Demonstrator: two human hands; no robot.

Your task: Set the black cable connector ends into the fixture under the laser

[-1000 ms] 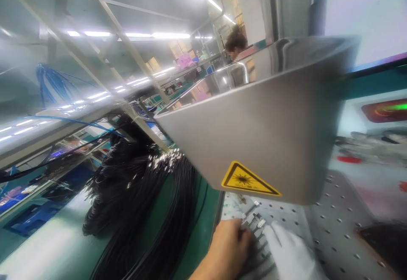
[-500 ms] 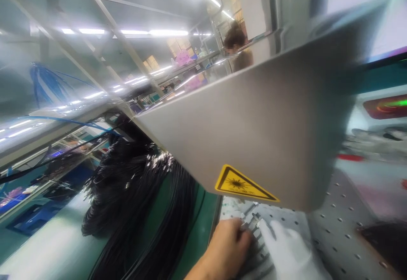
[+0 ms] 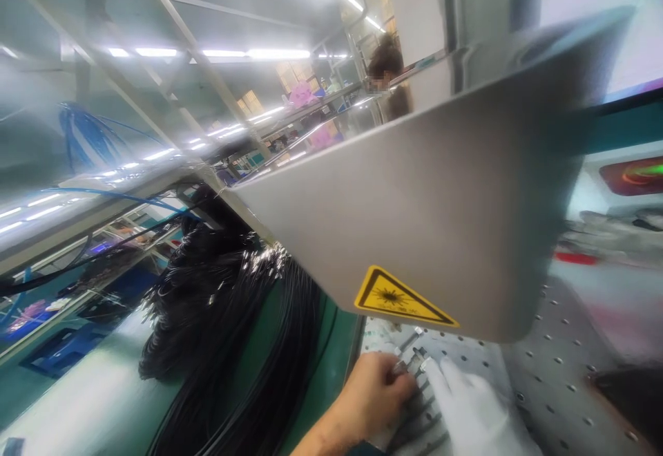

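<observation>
My left hand (image 3: 377, 394), bare, is low in the middle, its thumb and fingers pinched at a small metal cable connector (image 3: 400, 367). Beside it, my right hand (image 3: 469, 401) wears a white glove. Its fingertips close on another metal connector (image 3: 418, 359), partly covered by the glove. Dark cables (image 3: 414, 432) run down between the hands over a perforated metal plate (image 3: 549, 352). Just above both hands hangs a grey metal shield (image 3: 414, 200) with a yellow laser warning sticker (image 3: 404, 298). The finger undersides are hidden.
Thick bundles of black cables (image 3: 207, 304) with silvery ends lie on the green bench to the left. A screen (image 3: 595, 34) stands at upper right, above a red-and-green lit panel (image 3: 635, 174). Farther back, a person (image 3: 387, 76) is near shelving.
The whole view has shifted slightly to the right. Both hands stay at the same connectors on the plate, with little visible movement.
</observation>
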